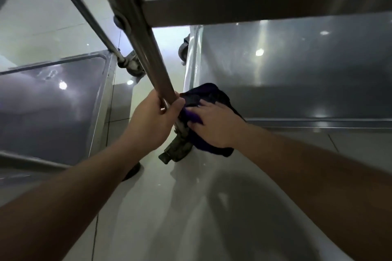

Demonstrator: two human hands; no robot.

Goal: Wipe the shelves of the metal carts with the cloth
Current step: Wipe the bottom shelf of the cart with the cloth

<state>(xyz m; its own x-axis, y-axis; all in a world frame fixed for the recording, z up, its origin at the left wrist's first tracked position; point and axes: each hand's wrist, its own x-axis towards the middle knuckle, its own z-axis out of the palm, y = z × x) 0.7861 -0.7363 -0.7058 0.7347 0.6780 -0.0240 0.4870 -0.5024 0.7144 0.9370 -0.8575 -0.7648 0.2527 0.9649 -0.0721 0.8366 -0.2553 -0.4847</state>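
My left hand (156,118) grips the steel corner post (148,48) of the right metal cart, low down near its bottom shelf. My right hand (214,125) presses a dark purple cloth (203,93) flat onto the near-left corner of that cart's bottom shelf (297,70). Part of the cloth hangs over the shelf's front edge beside the post. Above, the cart's upper shelf (254,6) crosses the top of the view.
A second metal cart stands to the left, its bottom shelf (53,108) and slanted post (84,12) in view. Caster wheels (131,68) show between the two carts, another caster (176,150) under my hands. Glossy pale floor tiles (169,207) lie below.
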